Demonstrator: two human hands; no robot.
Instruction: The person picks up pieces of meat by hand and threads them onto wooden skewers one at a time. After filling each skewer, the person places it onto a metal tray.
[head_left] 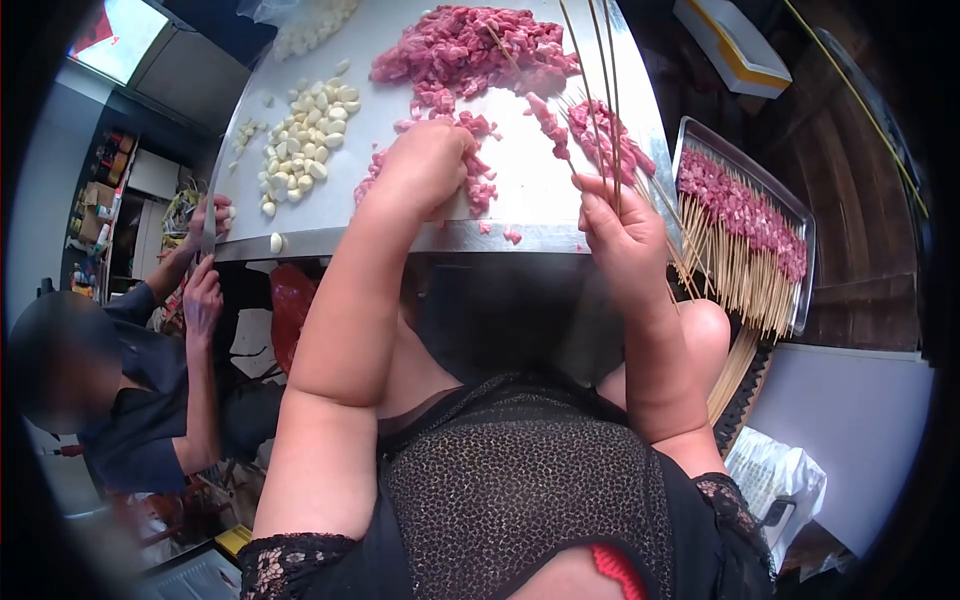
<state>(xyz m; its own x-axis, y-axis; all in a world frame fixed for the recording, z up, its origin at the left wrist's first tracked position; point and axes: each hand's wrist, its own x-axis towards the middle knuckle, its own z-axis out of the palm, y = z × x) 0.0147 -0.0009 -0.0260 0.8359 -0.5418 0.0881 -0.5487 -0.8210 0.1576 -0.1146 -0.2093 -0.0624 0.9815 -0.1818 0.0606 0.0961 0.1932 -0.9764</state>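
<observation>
My left hand [438, 168] is curled over small pieces of raw pink meat [481, 190] near the front edge of the metal table [520, 236]; its fingertips are hidden, and so is whatever they grip. My right hand [625, 228] is closed around several thin bamboo skewers [612, 100]. One of these, slanting up to the left, carries threaded meat [548, 127]. Just behind my right hand lie skewers loaded with meat [606, 138] on the table. A large heap of cut meat [450, 50] sits farther back.
Peeled garlic cloves [308, 135] lie left of the meat. A metal tray [808, 225] at the right holds many loaded skewers [745, 215]. Another person [140, 370] at the left holds a knife [208, 230] at the table's edge. A white-and-yellow box [735, 50] stands at the back right.
</observation>
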